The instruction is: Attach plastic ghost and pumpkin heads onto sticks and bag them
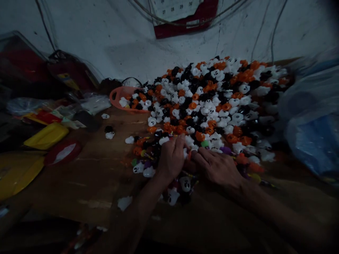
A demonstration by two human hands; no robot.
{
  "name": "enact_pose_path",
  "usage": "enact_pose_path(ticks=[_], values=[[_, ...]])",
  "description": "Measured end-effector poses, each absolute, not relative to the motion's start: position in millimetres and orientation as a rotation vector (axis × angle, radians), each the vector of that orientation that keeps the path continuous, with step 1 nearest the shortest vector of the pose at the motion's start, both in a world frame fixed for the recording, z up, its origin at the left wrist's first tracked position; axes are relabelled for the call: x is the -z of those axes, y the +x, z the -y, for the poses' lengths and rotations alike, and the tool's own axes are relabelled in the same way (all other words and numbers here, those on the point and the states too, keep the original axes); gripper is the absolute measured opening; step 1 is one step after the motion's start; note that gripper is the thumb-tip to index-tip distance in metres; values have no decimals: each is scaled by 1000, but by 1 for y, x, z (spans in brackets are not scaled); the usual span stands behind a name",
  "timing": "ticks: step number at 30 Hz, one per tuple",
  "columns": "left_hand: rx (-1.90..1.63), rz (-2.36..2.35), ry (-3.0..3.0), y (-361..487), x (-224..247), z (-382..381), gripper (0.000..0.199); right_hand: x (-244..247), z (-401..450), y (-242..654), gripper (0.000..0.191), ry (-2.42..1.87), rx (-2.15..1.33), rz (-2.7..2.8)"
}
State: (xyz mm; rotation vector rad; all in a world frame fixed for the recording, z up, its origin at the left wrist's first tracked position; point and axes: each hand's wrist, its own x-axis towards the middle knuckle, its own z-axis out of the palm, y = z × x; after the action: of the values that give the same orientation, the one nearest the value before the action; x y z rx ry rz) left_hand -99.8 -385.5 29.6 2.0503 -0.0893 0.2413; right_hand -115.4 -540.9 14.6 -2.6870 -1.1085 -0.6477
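My left hand [172, 157] is closed, thumb and fingers pinched together at the front edge of a heap of small plastic figures [212, 102]. Close beside it, my right hand [221, 167] has its fingers bent and pressed together. A small white and orange piece [188, 154] shows in the narrow gap between the hands; the fingers hide most of it. White ghost figures with black faces [185, 184] lie below the hands. To the left are more ghosts [138, 168], with orange, purple and green pieces and patterned sticks among them. Dim light blurs the fine detail.
An orange plastic basket [115, 100] holding figures stands left of the heap. Loose ghosts [109, 135] lie on the brown tabletop [92, 165]. Yellow containers [47, 135] and a red dish [63, 152] are at far left, clear plastic bags [312, 106] at right. A wall stands behind.
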Motion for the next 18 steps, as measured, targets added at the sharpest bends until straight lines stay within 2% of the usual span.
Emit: enact_pose_path(ticks=[3, 7, 10, 13, 15, 18], values=[[-272, 201, 2107, -106, -29, 391, 43, -9, 538, -121, 20, -2587, 573, 979], [-291, 412, 2210, -110, -26, 388, 36, -11, 536, -120, 24, -2268, 70, 846], [-267, 355, 2218, -111, -30, 381, 36, -12, 539, -110, 30, -2252, -91, 774], [-191, 317, 2220, -107, -41, 372, 27, -11, 544, -96, 31, -2352, 11, 747], [-317, 264, 2293, -95, -51, 358, 27, -7, 547, -86, 28, -2455, 268, 771], [-572, -57, 2352, -56, -62, 319, 24, 5, 553, -71, 21, -2592, 677, 930]])
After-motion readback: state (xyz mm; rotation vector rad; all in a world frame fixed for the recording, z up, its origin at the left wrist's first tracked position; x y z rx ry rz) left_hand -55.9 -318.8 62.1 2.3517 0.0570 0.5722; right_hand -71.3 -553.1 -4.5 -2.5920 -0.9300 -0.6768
